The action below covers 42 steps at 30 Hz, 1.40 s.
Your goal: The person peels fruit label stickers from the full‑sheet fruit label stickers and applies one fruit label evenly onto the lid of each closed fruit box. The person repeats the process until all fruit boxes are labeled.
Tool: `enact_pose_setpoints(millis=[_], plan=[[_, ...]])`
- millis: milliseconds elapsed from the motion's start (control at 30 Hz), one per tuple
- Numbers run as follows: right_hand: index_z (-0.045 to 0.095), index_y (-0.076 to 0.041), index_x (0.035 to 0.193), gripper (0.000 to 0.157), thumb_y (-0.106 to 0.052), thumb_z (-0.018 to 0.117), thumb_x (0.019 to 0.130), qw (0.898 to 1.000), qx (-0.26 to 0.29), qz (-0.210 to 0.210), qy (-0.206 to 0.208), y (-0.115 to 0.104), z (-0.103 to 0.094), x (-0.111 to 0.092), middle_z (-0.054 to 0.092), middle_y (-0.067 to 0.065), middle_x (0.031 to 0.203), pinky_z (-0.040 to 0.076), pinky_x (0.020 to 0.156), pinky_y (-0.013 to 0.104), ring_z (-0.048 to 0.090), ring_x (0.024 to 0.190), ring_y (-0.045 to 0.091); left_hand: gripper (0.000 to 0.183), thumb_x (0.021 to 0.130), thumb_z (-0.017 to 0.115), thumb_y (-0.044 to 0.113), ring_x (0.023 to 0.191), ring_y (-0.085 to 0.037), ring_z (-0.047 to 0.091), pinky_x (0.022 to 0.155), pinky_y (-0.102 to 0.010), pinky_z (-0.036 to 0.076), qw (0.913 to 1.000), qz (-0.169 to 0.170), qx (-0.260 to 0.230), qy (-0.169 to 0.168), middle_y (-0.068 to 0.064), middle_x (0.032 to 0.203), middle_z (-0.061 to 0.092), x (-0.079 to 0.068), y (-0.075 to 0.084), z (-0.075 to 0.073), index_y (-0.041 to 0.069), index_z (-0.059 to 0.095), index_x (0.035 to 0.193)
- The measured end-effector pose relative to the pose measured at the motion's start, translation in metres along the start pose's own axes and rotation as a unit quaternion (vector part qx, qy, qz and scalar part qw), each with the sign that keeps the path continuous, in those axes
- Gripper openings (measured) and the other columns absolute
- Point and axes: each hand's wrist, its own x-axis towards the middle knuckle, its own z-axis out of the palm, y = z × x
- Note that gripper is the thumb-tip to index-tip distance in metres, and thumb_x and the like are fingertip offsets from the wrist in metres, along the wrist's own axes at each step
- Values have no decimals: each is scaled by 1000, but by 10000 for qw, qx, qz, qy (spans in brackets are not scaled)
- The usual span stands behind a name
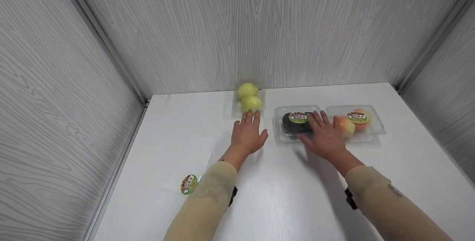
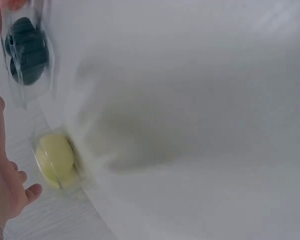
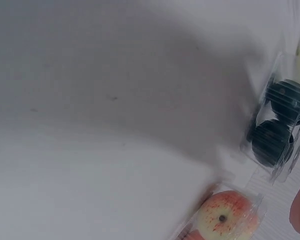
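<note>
Head view, left hand: left hand [image 1: 246,135] palm down, fingers extended and slightly spread, thumb apart; nothing held. Fingertips overlap the near edge of the clear tray [image 1: 235,108]; contact cannot be told.
Head view, right hand: right hand [image 1: 326,137] likewise extended, thumb spread wide, grasping nothing; it overlaps the adjoining sides of two boxes, and contact cannot be told.
Yellow-green fruit: two yellow-green fruits [image 1: 252,103], one behind the other in the tray, close to the rear panel [image 1: 185,36].
Dark fruit: dark fruits [image 3: 273,142], side by side in a clear box [image 1: 277,124] right of the tray; oval label [image 1: 298,117] on top.
Peaches: red-and-yellow peaches [image 1: 345,126] in the rightmost clear box [image 1: 377,124], labelled likewise.
Loose region: another oval label [image 1: 189,184] beside the left sleeve [image 1: 204,204], above the white table [image 1: 167,133]; faint transparent edges adjoin it.
</note>
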Motion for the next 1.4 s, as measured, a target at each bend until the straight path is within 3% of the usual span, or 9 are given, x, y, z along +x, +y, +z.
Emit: enact_pose_setpoints(millis=[267, 567, 933, 1400], plan=[[31, -3, 166, 84, -58, 53, 106, 9991, 426, 36, 78, -14, -9, 15, 27, 25, 170, 0, 125, 67, 14, 161, 43, 75, 109, 46, 52, 158, -33, 29, 121, -54, 35, 9997, -206, -148, -62, -17, 172, 29, 5, -14, -12, 10, 28, 168], [26, -5, 168, 86, -63, 45, 107, 9992, 358, -1, -184, -50, -15, 41, 23, 21, 173, 0, 126, 67, 11, 162, 39, 75, 109, 45, 52, 158, -34, 30, 120, -55, 37, 9992, -330, -50, -237, -18, 171, 30, 10, -28, -14, 9, 27, 169], [28, -7, 168, 85, -62, 47, 107, 9982, 275, -121, -524, -79, -10, 64, 26, 18, 172, 2, 126, 66, 13, 162, 37, 75, 109, 47, 49, 158, -35, 29, 120, -57, 35, 9985, -305, -230, -394, -18, 171, 31, 18, -30, -15, 10, 27, 169], [34, -8, 166, 69, -49, 45, 111, 9971, 42, -233, -720, -89, 3, 69, 32, 18, 170, 7, 125, 70, 19, 160, 41, 67, 110, 49, 40, 159, -37, 25, 119, -60, 36, 9983, -235, -155, -516, -12, 173, 30, 21, -28, -12, 14, 29, 169]])
